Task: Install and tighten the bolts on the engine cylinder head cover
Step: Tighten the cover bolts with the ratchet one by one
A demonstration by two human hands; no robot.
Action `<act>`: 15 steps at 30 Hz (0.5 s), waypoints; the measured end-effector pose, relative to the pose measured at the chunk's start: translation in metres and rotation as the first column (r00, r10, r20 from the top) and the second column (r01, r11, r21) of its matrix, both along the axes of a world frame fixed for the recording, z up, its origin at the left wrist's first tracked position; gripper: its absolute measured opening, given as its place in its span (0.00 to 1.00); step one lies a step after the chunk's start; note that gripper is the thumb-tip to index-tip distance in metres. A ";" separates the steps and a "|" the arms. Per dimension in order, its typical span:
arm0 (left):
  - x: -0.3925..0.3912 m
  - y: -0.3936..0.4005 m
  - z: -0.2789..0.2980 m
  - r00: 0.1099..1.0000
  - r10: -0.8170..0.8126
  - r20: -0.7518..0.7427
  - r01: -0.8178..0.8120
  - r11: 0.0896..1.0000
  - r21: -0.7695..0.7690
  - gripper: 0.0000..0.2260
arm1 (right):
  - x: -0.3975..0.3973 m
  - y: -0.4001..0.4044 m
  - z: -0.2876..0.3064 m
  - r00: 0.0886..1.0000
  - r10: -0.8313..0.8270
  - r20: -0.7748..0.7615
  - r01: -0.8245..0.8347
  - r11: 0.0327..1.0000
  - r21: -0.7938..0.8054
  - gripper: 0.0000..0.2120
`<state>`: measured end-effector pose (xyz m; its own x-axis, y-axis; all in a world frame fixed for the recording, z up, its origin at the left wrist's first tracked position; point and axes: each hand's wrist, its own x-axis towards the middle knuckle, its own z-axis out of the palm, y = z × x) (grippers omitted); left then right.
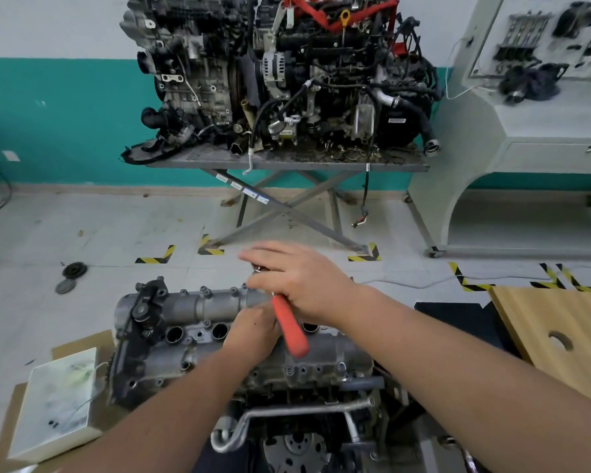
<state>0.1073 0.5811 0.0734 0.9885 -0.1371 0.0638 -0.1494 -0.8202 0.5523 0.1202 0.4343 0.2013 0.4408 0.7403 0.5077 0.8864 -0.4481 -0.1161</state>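
Hands meet over the cylinder head cover (219, 339) on an engine at the floor's near edge. Right hand (307, 285) curls around the metal head of a red-handled ratchet (290, 331) at the cover's far edge; left hand (253, 332) rests mid-cover, fingers curled, its grip hidden. Bolts (203, 291) line the far edge.

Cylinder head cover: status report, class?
Right hand grips red-handled wrench at far bolt row. Left hand steadies on cover. Nothing in the way.
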 end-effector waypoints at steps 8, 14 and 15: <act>-0.004 0.000 0.006 0.992 -0.099 0.074 0.099 0.995 0.009 0.17 | -0.002 0.020 0.055 0.955 -0.276 0.104 0.279 0.730 -0.624 0.19; -0.006 0.001 0.000 0.985 -0.112 0.128 0.106 0.993 0.051 0.16 | 0.009 0.029 0.053 0.401 -0.335 -0.853 0.333 0.920 -0.205 0.11; -0.007 0.001 -0.001 0.985 -0.119 0.127 0.114 0.992 0.044 0.16 | 0.006 0.030 0.048 0.151 -0.077 -0.986 0.467 0.884 0.002 0.08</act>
<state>0.1007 0.5824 0.0728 0.9494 -0.2556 0.1825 -0.3133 -0.8122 0.4922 0.1266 0.4641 0.2493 0.8546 0.3864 -0.3468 -0.1771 -0.4109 -0.8943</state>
